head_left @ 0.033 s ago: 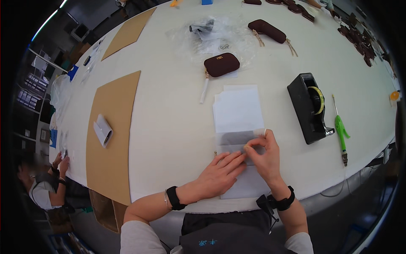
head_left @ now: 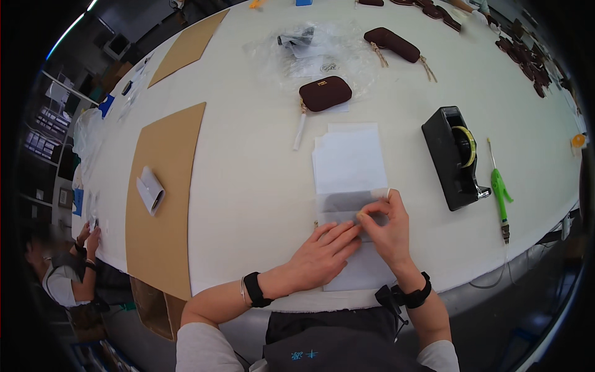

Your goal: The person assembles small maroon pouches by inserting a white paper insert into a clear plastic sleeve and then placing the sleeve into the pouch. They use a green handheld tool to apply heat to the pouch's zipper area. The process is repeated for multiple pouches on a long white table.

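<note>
A stack of thin white paper sheets lies in front of me, and a folded white paper wrap rests across its near part. My left hand presses flat on the wrap, fingers stretched out. Just right of those fingertips, my right hand is closed in a pinch, thumb against forefinger, at the wrap. Whatever sits between them is too small to make out. A bit of something gold-coloured shows at the wrap's left edge; its contents are hidden.
On the right stand a black tape dispenser and a green-handled tool with a cord. Dark brown pouches and clear plastic film lie beyond the paper. A folded white paper packet rests on cardboard. Another person sits far left.
</note>
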The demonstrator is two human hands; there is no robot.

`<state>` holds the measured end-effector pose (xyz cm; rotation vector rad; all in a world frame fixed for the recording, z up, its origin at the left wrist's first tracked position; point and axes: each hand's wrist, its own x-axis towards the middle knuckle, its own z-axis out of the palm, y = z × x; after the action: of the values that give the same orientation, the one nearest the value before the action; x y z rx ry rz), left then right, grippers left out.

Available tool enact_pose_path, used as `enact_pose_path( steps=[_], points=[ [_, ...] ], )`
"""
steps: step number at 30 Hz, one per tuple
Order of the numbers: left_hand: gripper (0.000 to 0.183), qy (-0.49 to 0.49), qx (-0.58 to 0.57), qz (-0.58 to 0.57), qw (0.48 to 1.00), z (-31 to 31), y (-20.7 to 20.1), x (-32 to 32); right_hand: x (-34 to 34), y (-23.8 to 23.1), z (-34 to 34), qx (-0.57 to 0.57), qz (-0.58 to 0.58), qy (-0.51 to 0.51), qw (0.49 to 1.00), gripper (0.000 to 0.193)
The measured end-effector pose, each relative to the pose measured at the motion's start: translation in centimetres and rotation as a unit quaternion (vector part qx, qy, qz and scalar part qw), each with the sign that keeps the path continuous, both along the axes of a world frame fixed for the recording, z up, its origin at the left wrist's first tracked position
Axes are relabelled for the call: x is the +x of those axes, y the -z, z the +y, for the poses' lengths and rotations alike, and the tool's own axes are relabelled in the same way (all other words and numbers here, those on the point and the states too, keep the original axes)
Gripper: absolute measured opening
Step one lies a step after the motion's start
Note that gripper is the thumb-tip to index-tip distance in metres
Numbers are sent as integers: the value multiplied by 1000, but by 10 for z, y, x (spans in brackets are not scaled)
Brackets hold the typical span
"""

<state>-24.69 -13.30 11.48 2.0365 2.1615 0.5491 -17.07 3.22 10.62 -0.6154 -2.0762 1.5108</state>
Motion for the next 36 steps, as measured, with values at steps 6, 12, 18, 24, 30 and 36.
enact_pose_path(
  steps=[6, 12, 18, 24, 30, 36],
  points=[
    [50, -2, 11, -5, 1000, -1, 1, 0, 0, 8, -2, 196, -20, -6, 980, 38],
    [47, 8, 12, 11, 1000, 4, -3, 1, -9, 5, 12, 183, -47, 14, 982, 41],
    [35, -1, -14, -174, 985, 2, -11, -13, -13, 17, 46, -31, -13, 47, 998, 31],
    [89, -63, -98, 43, 992, 42, -28, -31, -5, 30, 50, -34, 3, 46, 998, 26],
    [90, -49, -119, 3, 992, 48, -18, -32, -3, 26, 54, -48, 25, 51, 997, 23],
    [89, -94, -104, -33, 990, 34, -22, -36, -1, 31, 59, -67, 49, 42, 996, 19]
  ],
)
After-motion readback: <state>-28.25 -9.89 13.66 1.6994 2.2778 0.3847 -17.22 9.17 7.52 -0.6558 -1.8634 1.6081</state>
